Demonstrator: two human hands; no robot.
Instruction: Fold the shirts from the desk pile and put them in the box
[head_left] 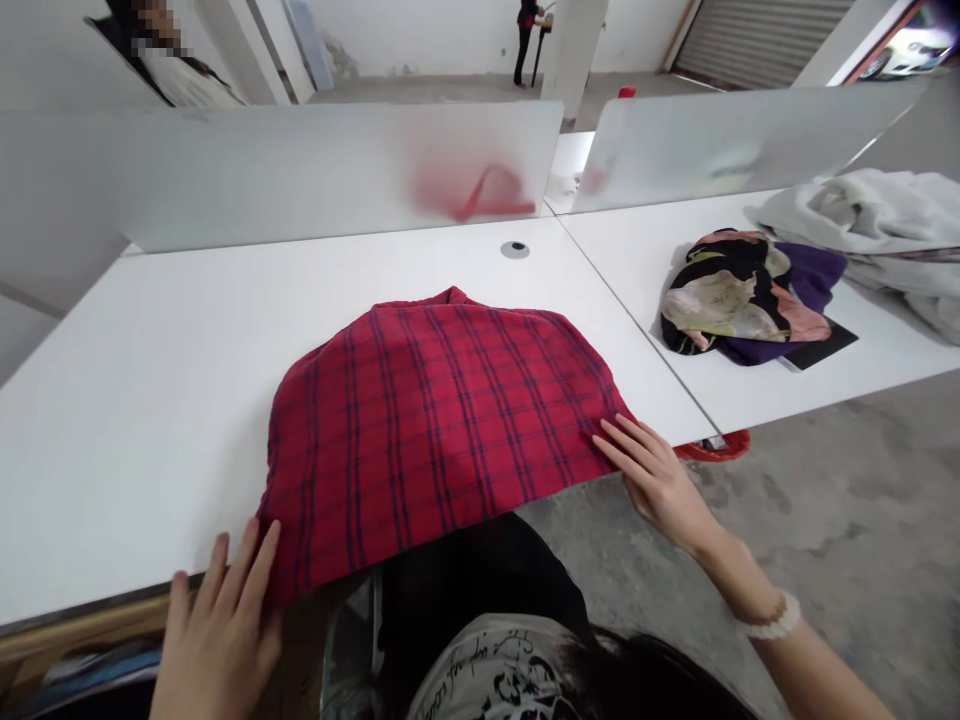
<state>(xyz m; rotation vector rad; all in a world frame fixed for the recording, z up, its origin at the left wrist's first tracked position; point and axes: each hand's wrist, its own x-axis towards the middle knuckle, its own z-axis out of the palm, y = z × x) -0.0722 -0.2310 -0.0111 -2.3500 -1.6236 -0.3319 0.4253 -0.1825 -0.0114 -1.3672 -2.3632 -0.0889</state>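
Observation:
A red plaid shirt (450,400) with dark blue lines lies folded on the white table, its lower edge hanging over the front. My left hand (225,610) is at the shirt's lower left corner, fingers spread, one fingertip touching the cloth's edge. On the opposite side, the fingers of my right hand (656,480) lie stretched out on the lower right corner. The right thumb is hidden below the hand. A short raised part, perhaps the collar, shows at the shirt's far edge.
Frosted dividers (337,180) line the back of the white table (187,350). To the right lie a floral cloth (739,300), a purple cloth (814,270) and white fabric (877,215). A red-rimmed bin (727,447) stands below the table's edge. Two people are beyond the dividers.

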